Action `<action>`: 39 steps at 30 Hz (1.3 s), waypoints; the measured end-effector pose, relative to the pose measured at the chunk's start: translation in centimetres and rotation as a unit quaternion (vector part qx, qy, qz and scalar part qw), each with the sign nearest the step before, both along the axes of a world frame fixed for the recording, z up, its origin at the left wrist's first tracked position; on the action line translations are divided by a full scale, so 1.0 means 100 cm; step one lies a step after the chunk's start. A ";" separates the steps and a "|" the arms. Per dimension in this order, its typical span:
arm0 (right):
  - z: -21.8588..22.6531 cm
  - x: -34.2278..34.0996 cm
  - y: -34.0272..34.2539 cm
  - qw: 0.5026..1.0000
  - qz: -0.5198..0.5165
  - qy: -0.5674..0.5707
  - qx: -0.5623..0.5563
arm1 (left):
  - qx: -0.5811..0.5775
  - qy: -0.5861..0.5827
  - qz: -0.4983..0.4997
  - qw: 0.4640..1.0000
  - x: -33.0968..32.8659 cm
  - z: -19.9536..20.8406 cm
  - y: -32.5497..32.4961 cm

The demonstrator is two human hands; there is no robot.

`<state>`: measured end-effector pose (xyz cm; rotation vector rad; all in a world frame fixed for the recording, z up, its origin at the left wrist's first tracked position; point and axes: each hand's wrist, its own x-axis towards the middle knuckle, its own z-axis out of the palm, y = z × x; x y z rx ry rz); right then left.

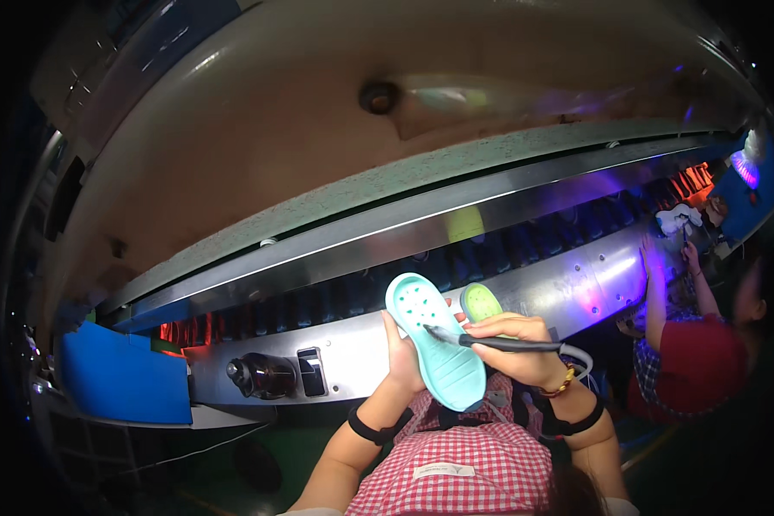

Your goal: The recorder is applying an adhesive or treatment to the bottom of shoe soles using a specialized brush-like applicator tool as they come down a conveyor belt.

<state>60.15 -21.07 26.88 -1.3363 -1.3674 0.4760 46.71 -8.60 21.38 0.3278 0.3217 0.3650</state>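
My left hand (pixel 402 357) holds a turquoise shoe sole (pixel 445 357) upright from its left edge, with my fingers behind it. The wide end at the top has a cluster of small holes or recesses. In my right hand (pixel 529 365) is a black-handled brush (pixel 516 345), gripped much like a pen. Its dark tip touches the sole's surface just below the holes. A grey hose (pixel 580 357) curves beside the handle's rear end; whether it joins the brush, I cannot tell. Behind my right fingers shows a lime-green sole (pixel 482 301), partly hidden.
A metal ledge (pixel 353 344) runs along the conveyor (pixel 318 301). On it stand a dark jar (pixel 262 376) and a phone (pixel 312 371). Blue panels (pixel 116 374) are at the left. A co-worker in a red top (pixel 697 357) handles a white piece (pixel 678 220) at the right.
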 end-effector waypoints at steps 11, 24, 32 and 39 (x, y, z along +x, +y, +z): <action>0.027 -0.012 -0.006 0.998 0.059 0.015 -0.004 | 0.035 -0.023 0.063 0.997 -0.014 0.016 0.000; 0.023 -0.016 -0.013 0.978 0.203 0.031 -0.022 | 0.077 -0.149 0.106 0.980 -0.013 0.018 0.016; 0.020 -0.014 -0.019 0.980 0.189 0.055 -0.031 | 0.107 -0.139 0.141 0.974 -0.014 0.034 0.018; -0.011 -0.010 -0.012 0.902 0.161 0.399 -0.029 | 0.137 -0.097 0.156 0.973 -0.007 0.067 0.010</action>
